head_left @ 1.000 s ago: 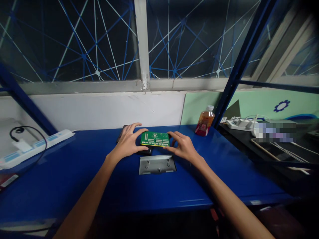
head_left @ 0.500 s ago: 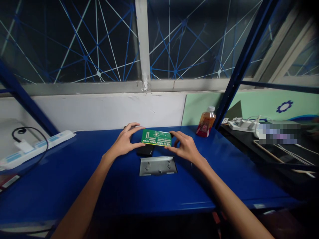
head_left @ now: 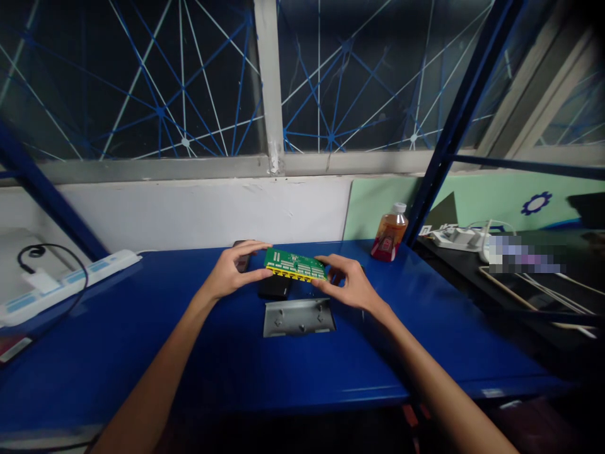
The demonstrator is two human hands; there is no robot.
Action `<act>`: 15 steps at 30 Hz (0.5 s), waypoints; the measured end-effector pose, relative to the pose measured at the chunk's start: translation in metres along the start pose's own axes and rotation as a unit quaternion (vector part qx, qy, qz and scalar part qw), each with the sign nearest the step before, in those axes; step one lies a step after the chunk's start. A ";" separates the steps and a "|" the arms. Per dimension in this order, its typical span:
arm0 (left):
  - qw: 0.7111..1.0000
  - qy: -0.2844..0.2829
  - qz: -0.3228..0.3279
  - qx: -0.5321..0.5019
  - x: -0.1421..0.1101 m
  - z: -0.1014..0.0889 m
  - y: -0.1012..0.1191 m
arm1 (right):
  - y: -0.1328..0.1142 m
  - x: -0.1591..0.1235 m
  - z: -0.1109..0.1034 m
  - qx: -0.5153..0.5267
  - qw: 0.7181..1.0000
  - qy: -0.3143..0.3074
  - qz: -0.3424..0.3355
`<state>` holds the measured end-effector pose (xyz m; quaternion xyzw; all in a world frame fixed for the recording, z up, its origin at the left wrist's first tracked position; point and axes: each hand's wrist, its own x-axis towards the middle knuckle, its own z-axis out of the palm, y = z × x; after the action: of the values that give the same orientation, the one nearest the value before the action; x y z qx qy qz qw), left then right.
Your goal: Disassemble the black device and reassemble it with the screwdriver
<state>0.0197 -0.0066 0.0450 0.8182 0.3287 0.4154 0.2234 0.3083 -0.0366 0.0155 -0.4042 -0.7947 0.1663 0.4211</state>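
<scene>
Here, a green circuit board is gripped at its two ends, by the left hand and the right hand, above a blue table. Nearer, a grey shell is laid open side up (small posts are seen inside), and amber liquid is held in a white-capped bottle.

On the far right of my blue desk I have a bottle with a white cap, standing upright before a pale green panel. To my left lies a white power strip with a plug in it. Farther off I face dark window panes crossed by blue and white lines; to my right, pale cables trail over a black surface.
</scene>
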 end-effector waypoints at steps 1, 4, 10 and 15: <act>1.000 0.003 -0.010 -0.020 0.000 0.001 -0.001 | 0.000 0.000 0.001 0.010 1.000 0.006 0.004; 0.998 0.012 -0.036 -0.057 -0.001 0.004 -0.002 | 0.002 0.000 0.002 0.028 0.999 0.021 0.008; 0.995 0.018 -0.049 -0.088 -0.001 0.008 0.001 | 0.002 0.001 0.000 0.036 0.998 0.051 0.001; 0.995 0.020 -0.040 -0.086 -0.001 0.011 -0.001 | 0.001 0.001 0.000 0.036 0.997 0.061 0.002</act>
<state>0.0280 -0.0073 0.0380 0.7738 0.3292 0.4488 0.3025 0.3085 -0.0348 0.0153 -0.3997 -0.7603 0.1708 0.4828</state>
